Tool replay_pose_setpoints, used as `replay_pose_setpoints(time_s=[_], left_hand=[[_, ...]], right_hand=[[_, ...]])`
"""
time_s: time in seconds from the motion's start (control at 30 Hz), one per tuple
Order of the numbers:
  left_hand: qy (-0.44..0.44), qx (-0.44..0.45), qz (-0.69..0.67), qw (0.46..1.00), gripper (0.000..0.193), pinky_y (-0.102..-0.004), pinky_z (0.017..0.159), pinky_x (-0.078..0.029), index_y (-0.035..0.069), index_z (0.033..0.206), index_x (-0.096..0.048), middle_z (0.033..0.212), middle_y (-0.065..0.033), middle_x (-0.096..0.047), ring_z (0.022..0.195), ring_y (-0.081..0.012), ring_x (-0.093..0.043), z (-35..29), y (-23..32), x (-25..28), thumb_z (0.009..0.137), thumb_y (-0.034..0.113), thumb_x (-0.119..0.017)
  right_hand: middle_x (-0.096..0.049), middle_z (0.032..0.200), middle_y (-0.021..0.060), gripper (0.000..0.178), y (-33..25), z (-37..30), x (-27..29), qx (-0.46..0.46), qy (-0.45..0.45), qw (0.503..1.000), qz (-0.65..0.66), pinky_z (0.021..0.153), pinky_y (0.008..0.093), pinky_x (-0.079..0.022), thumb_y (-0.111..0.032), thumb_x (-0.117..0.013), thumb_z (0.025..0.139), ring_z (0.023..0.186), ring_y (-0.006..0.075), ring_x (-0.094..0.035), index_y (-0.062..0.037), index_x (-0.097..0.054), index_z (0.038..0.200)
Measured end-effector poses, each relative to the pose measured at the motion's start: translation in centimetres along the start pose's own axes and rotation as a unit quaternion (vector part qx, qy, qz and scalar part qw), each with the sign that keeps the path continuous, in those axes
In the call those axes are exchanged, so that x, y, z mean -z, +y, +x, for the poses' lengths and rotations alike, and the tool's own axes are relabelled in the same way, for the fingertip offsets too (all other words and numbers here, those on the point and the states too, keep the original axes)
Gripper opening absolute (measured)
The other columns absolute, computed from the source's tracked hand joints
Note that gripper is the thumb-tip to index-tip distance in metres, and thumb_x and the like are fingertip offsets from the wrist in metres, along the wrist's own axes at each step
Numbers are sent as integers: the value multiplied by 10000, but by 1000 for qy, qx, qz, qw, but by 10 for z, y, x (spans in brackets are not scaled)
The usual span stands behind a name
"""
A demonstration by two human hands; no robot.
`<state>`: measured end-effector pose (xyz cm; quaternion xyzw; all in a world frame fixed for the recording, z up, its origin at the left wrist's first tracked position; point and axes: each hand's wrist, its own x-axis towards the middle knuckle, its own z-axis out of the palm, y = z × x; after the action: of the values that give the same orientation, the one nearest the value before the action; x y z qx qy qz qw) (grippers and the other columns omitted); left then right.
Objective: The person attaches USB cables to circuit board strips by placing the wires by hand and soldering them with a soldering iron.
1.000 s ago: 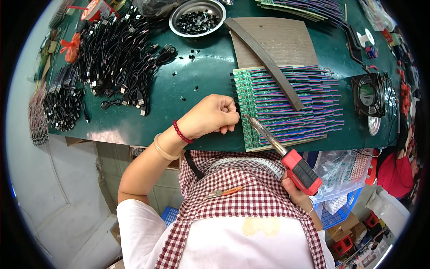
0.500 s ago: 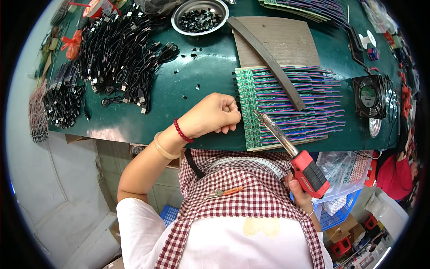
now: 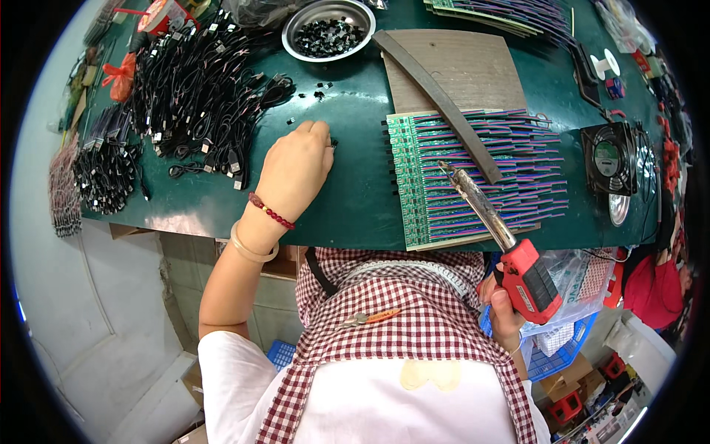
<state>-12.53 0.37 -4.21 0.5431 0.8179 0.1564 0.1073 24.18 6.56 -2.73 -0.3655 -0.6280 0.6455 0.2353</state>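
Note:
My left hand is closed over the green tabletop, fingers curled down and pinched together. A small black connector shows at its fingertips, partly hidden by them. In my right hand is a soldering iron with a red and black grip. Its metal tip points up and left, over a panel of green circuit boards. Black connectors stick out along the panel's left edge, and striped wires run off to the right. A long grey bar lies across the wires.
A metal bowl of black connectors stands at the back, with loose connectors nearby. Black cables are heaped at the left. A wooden board lies under the bar and panel. A small black fan stands at the right.
My left hand has moved left and away from me, from the panel's edge to the loose connectors. The soldering iron has shifted slightly right, its tip now over the wires.

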Motion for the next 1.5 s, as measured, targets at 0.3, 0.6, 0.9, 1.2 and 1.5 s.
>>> replay_pose_setpoints(time_s=[0.3,0.6,0.9,1.2,1.5], left_hand=[[8,-13,-72,997,128,-410,638,-466,-19,788,-521,775,-172,-618,714,-362,-595,12,1,0,776,51,-627],[-65,16,-347,936,62,-278,551,-507,-28,882,-576,724,-95,-612,622,-177,-629,0,42,27,820,-20,-576],[2,-80,-583,809,67,-227,655,-482,7,917,-651,929,-62,-589,782,-104,-580,-59,109,-7,852,5,-638],[-83,60,-741,663,122,-249,770,-467,-9,950,-587,976,-85,-547,890,-121,-544,-80,123,-14,838,-55,-603],[-75,11,-543,836,140,-276,689,-520,-21,908,-589,860,-93,-621,766,-158,-632,-72,118,5,777,-35,-638]], right_hand=[[-460,619,59,461,-12,11,-11,33,4,999,41,506,279,-394,-250,-574,894,542,140,-436,39,-407,1211],[-451,587,52,430,-23,26,-22,68,41,988,130,474,252,-382,-268,-575,905,506,125,-425,23,-407,1174],[-570,868,61,359,-52,45,-47,-48,-49,989,127,685,266,-459,-175,-633,885,791,117,-547,-18,-458,1156],[-557,881,44,282,-42,51,-54,-27,-82,996,-22,680,281,-467,7,-675,787,797,121,-571,-27,-521,1021],[-609,922,85,428,-40,51,-56,39,-66,993,-86,726,271,-493,-8,-694,766,817,137,-614,-3,-478,1136]])
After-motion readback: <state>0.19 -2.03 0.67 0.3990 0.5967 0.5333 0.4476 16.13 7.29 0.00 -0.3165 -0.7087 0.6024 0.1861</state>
